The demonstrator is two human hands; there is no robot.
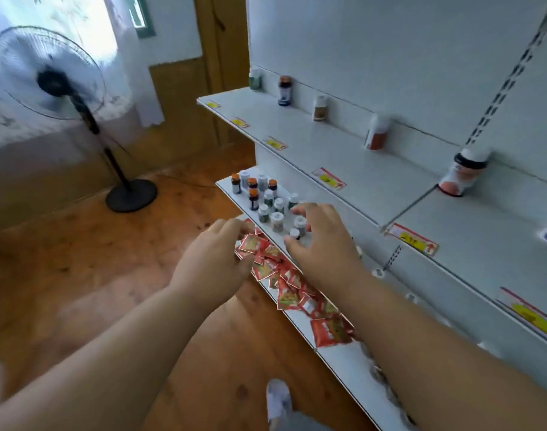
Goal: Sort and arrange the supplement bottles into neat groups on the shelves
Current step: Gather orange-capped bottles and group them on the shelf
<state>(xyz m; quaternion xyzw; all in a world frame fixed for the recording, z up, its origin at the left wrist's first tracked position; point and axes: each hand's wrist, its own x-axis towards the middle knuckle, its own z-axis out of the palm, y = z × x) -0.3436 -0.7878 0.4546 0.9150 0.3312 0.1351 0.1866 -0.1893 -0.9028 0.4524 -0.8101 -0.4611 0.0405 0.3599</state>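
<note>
Supplement bottles (267, 200) are crowding the lower shelf (227, 188) at its left end, where the right hand (322, 241), fingers (300, 209) spread, is reaching to gather them while the left hand (216, 259), fingers curled, is resting on red sachets (284, 275); next, probably a secure grasp of one bottle.

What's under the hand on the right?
Under the right hand, small white-capped bottles stand on the lower shelf. One cap peeks out between the fingers. Whatever sits beneath the palm is covered, so I can't see it.
</note>
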